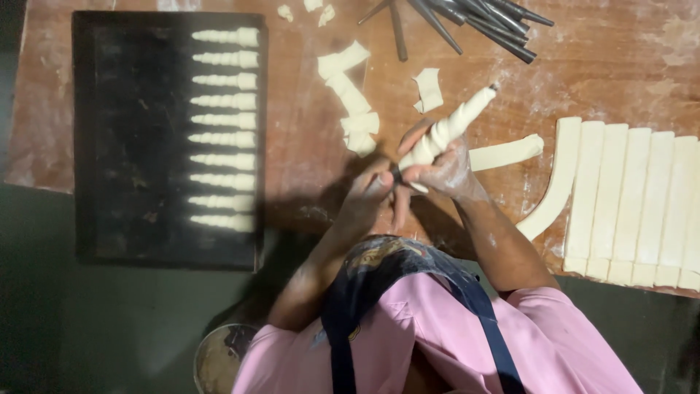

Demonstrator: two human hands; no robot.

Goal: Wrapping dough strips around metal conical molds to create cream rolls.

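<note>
Floury tabletop [605,58], black tray [131,138] of wrapped cones at nine o'clock, dough strips [634,204] at three. Right hand [445,171] grips the dough-wrapped cone [448,130], tip pointing toward one o'clock; left hand [372,190] pinches its wide base.

Pale cream dough strips [634,204] lie on a reddish-brown, flour-dusted table [605,58], cream spiral-wrapped cones [222,130] on a black tray [124,146], beside dark grey metal cones [467,22]

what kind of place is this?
Likely a bakery or pastry kitchen: a floured wooden table, cut dough strips, a dark tray of wrapped dough cones, and a pile of metal cone moulds.
</note>
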